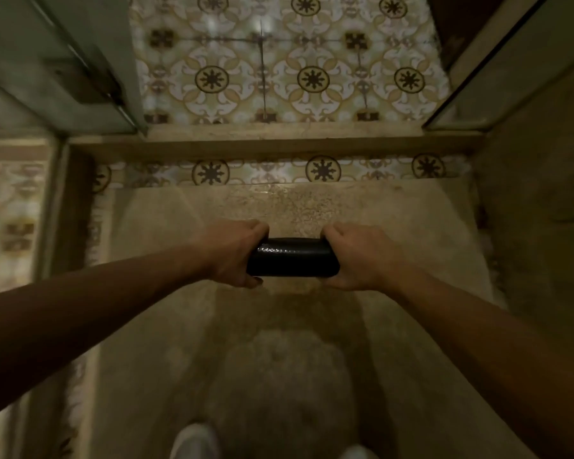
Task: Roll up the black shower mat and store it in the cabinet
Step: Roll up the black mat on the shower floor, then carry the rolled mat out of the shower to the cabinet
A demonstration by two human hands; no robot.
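The black shower mat (292,258) is rolled into a tight, short cylinder lying crosswise in front of me, held above the beige shower floor. My left hand (231,251) is closed around its left end. Its right end is wrapped by my right hand (357,256). Only the middle of the roll shows between the two hands; both ends are hidden by my fingers. No cabinet is visible in the frame.
A raised stone kerb (279,140) crosses the view ahead, with patterned floor tiles (312,77) beyond it. A glass door panel (63,67) stands at the upper left and a wall edge (497,67) at the upper right. My light shoes (194,442) show at the bottom.
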